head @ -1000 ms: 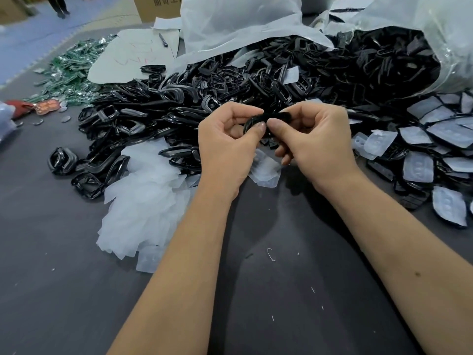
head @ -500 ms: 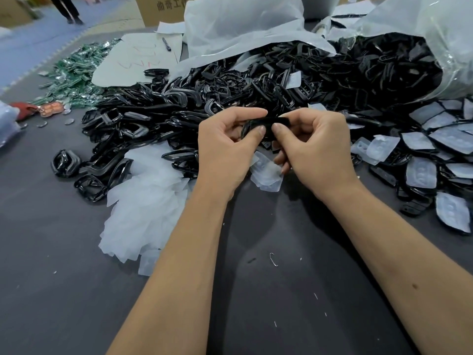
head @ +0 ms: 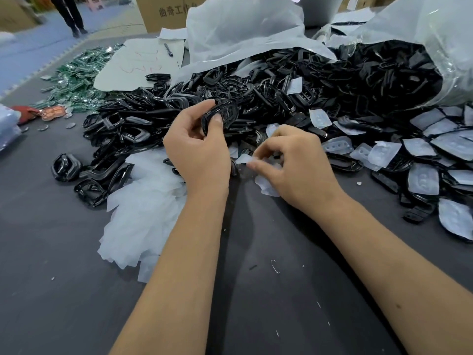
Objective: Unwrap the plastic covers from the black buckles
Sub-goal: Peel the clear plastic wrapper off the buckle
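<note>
My left hand (head: 198, 149) pinches a bare black buckle (head: 222, 114) between thumb and fingers, held up over the near edge of the big heap of black buckles (head: 256, 98). My right hand (head: 294, 162) is lower and to the right, just above the dark table (head: 256, 290), and pinches a small clear plastic cover (head: 244, 158) at its fingertips. The two hands are apart. Buckles with white plastic covers on them (head: 422, 160) lie spread at the right.
A pile of peeled clear covers (head: 138, 208) lies left of my left forearm. A large plastic sack (head: 435, 47) spills buckles at the back right. Green packets (head: 76, 78), white paper with a pen (head: 143, 62) and a cardboard box (head: 163, 11) are at the back left.
The hands, which held one buckle together, have parted. The left hand kept the buckle and lifted it; the right hand dropped toward the table with the plastic cover pulled off.
</note>
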`<state>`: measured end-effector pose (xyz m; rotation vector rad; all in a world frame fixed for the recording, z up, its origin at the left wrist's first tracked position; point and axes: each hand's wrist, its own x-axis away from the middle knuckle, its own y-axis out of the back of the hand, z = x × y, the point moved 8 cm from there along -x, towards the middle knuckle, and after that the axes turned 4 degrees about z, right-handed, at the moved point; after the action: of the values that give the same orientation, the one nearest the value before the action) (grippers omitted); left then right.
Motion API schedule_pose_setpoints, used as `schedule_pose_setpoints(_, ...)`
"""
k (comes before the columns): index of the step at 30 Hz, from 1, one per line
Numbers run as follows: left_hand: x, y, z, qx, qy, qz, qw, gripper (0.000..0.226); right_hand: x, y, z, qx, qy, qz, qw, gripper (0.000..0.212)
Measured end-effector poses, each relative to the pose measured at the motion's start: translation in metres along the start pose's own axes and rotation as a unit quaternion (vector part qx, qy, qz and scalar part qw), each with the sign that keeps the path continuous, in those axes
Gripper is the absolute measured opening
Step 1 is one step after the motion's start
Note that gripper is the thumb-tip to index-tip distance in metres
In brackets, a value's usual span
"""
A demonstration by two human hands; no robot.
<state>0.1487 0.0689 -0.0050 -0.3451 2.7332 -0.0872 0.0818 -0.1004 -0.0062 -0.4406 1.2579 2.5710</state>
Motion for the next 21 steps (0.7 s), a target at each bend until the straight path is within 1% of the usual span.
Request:
schedule_pose_setpoints(3,0.001,0.001,-0.002,0.002,-0.001,-0.002,1.0,0.025,0.0,0.01,-0.006,-0.081,-0.014,-0.05,0.995,0.008)
schedule_pose_setpoints(5,0.001,-0.001,-0.003,0.001,-0.001,0.005,1.0,0.025,0.0,0.015,-0.019,-0.164,-0.052,-0.076,0.982,0.011)
schedule_pose_setpoints(6,0.002,-0.003,-0.003,-0.001,-0.001,0.012,1.0,0.025,-0.001,0.017,-0.026,-0.222,-0.073,-0.085,0.968,0.013)
schedule_pose_setpoints(8,0.003,-0.006,-0.005,-0.008,-0.006,0.026,1.0,0.024,0.0,0.019,-0.037,-0.341,-0.108,-0.101,0.929,0.018)
schedule_pose_setpoints(9,0.004,-0.007,-0.006,-0.01,-0.009,0.033,0.999,0.024,0.0,0.019,-0.04,-0.376,-0.117,-0.108,0.913,0.02)
schedule_pose_setpoints(12,0.007,-0.014,-0.009,-0.01,-0.012,0.052,0.999,0.024,0.002,0.021,-0.041,-0.392,-0.116,-0.117,0.905,0.022)
schedule_pose_setpoints(16,0.013,-0.025,-0.008,-0.001,-0.001,0.087,0.996,0.021,0.003,0.018,-0.039,-0.433,-0.109,-0.102,0.889,0.016)
schedule_pose_setpoints(18,0.016,-0.031,-0.005,0.01,0.013,0.116,0.993,0.022,0.004,0.021,-0.037,-0.443,-0.089,-0.114,0.885,0.014)
schedule_pose_setpoints(21,0.02,-0.036,-0.002,0.024,0.037,0.147,0.988,0.022,0.004,0.026,-0.036,-0.446,-0.069,-0.143,0.881,0.018)
